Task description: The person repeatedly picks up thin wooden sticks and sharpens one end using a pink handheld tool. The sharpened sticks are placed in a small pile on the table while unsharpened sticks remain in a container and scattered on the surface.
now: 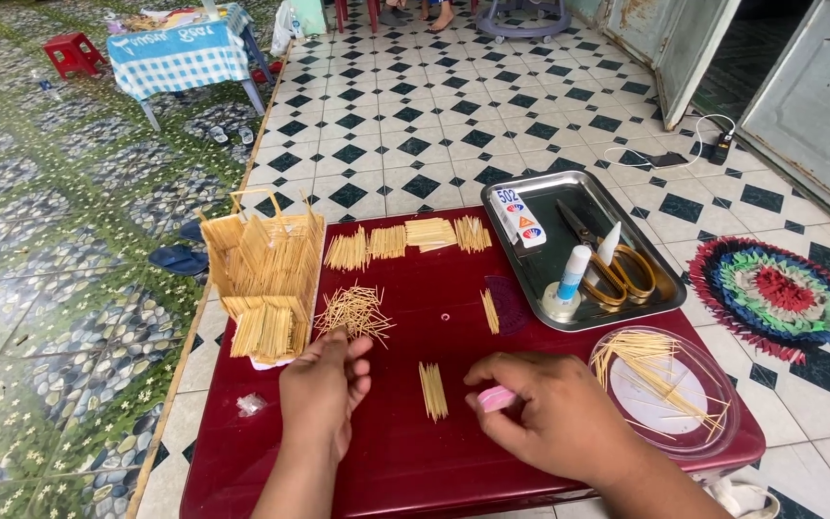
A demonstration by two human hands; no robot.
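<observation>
I note the small toothpick bundle (432,390) lying on the red table (396,461), long axis pointing away from me, between both hands; right hand (549,413) pinches a pink object (495,398), left hand (324,384) loosely curled, empty, about equally near.

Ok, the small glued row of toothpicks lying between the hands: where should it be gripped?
Pinch the toothpick row across its two long edges near mid-length, coming from above. It lies flat on the red table, sticks running away from the person, with bare surface on both sides for fingertips.
</observation>
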